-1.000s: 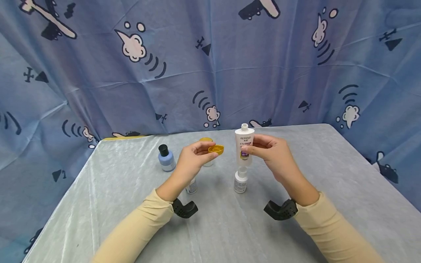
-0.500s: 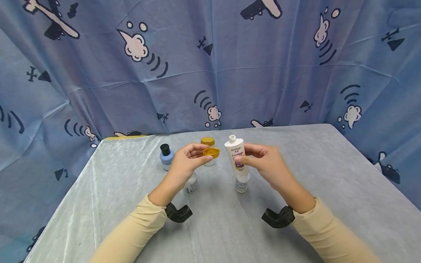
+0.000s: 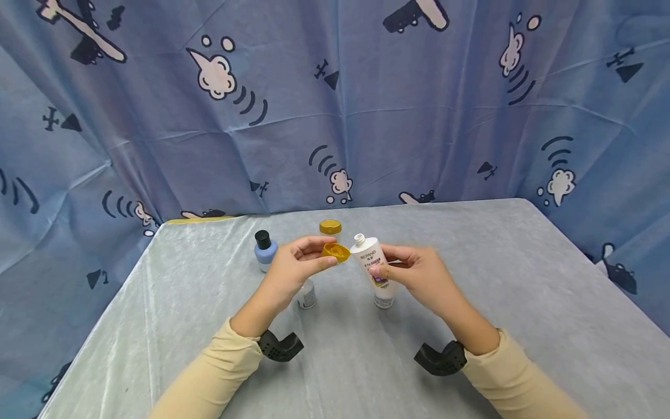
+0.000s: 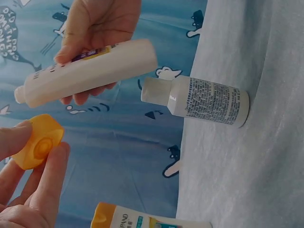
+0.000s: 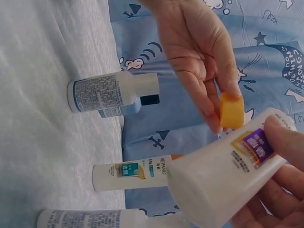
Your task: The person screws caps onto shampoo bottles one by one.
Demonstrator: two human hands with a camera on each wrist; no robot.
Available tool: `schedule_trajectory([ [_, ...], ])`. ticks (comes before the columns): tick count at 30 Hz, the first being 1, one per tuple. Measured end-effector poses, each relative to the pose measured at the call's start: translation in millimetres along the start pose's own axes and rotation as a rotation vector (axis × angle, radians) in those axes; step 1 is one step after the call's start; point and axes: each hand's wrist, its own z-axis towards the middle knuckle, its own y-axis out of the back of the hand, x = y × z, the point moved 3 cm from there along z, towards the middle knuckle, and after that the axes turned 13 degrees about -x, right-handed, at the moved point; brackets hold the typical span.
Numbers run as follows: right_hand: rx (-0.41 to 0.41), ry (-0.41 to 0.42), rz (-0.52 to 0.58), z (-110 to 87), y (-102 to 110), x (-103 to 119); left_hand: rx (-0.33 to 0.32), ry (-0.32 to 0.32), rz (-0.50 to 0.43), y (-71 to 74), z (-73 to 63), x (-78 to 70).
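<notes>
My left hand pinches a yellow bottle cap between thumb and fingers, its hollow underside showing. In my right hand is a white shampoo bottle with a purple and yellow label, gripped round its body and held above the table. The bottle leans left, its bare neck pointing up toward the cap. A narrow gap separates cap and neck in the left wrist view. Right behind the held bottle in the head view, a white-capped bottle stands on the table, mostly hidden.
A second shampoo bottle with a yellow cap stands behind my left hand. A blue bottle with a black cap stands further left, and another white bottle is partly hidden by my left hand. A patterned blue curtain hangs behind the table.
The shampoo bottle has gone from upright to leaning left, moving left and down toward the cap. My left hand has lowered slightly, still pinching the cap.
</notes>
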Motion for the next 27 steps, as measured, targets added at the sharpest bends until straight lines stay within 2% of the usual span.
schedule_trajectory([
  [13, 0.04, -0.046, -0.04, -4.3, -4.8, -8.5, 0.0, 0.017, -0.033, 8.4, -0.6, 0.7],
  [20, 0.051, -0.046, -0.05, -4.8, -6.0, -10.2, 0.026, 0.003, -0.041, 9.6, -0.2, 1.6],
  [27, 0.054, -0.025, -0.056, -4.6, -8.5, -12.7, 0.081, 0.001, -0.043, 7.5, -3.2, 0.2],
])
